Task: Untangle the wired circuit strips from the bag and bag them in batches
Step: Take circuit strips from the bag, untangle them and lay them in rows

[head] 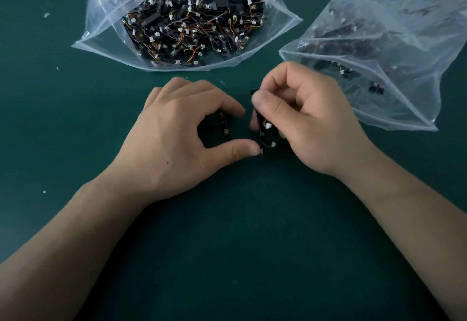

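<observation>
One circuit strip [260, 131] is pinched by the right hand [310, 118] over the table [227, 245]. A second strip [225, 128] is arched over by the left hand [177, 131]; whether it is gripped cannot be told. The full bag [106, 17] is lying open beyond.

You get 1 view, from the camera on your head, looking forward and steeply down at the table [227, 257]. It sits close: your left hand [177, 133] and right hand [313, 121] fill mid-frame, the upper edge crops the open bag [106, 5] at upper center and the second bag [409, 32] at upper right.
</observation>
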Demonstrator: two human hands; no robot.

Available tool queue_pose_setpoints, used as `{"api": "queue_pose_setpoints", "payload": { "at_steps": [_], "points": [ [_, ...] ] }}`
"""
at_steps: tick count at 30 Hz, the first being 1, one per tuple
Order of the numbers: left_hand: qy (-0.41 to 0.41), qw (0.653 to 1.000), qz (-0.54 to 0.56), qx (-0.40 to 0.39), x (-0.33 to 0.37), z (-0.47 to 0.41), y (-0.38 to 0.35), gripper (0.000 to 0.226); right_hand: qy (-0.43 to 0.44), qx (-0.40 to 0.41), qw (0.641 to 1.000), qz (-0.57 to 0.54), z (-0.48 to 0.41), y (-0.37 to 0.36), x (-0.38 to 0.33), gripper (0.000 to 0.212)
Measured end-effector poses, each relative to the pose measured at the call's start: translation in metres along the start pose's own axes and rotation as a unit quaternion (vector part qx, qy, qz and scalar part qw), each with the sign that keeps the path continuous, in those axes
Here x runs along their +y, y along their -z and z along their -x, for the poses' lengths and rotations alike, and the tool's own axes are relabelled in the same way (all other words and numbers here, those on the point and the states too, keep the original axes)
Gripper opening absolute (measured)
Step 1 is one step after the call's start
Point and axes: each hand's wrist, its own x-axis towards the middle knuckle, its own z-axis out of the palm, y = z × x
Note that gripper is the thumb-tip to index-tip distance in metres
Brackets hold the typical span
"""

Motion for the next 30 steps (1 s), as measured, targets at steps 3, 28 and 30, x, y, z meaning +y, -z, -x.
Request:
{"api": "queue_pose_setpoints", "payload": {
  "at_steps": [3,28,30],
  "points": [
    [-0.002,1.0,-0.016,0.013,-0.001,0.001,-0.002,0.049,0.01,0.059,0.997,-0.05,-0.001,-0.001,0.002,0.008],
    [0.015,0.993,-0.092,0.077,-0.001,0.004,-0.005,0.018,0.036,0.113,0.992,0.045,0.0,-0.005,0.007,0.025],
    [0.036,0.99,-0.096,0.095,-0.001,0.004,-0.004,0.024,0.045,0.122,0.989,0.064,0.001,-0.005,0.007,0.015]
  ]
}}
